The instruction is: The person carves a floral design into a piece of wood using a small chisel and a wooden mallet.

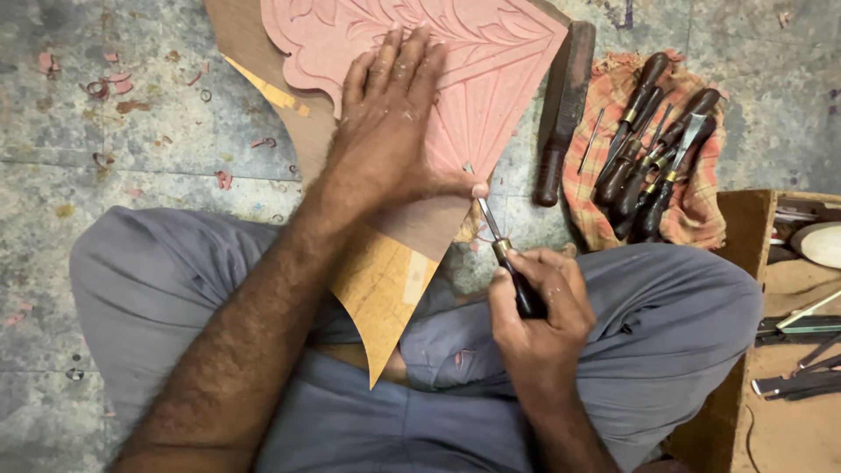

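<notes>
A pink carved wooden panel (pixel 491 61) with leaf and fan patterns lies on a brown backing board (pixel 394 280) across my lap. My left hand (pixel 390 123) presses flat on the panel, fingers spread, thumb against the chisel blade. My right hand (pixel 534 307) grips the dark handle of a carving chisel (pixel 499 241), whose metal tip touches the panel's lower point.
Several dark-handled chisels (pixel 648 149) lie on a checked orange cloth (pixel 701 201) at the right. A long dark wooden mallet or handle (pixel 565 114) lies beside the panel. A wooden box (pixel 745 236) with more tools stands at the far right. Wood shavings (pixel 109 86) dot the concrete floor.
</notes>
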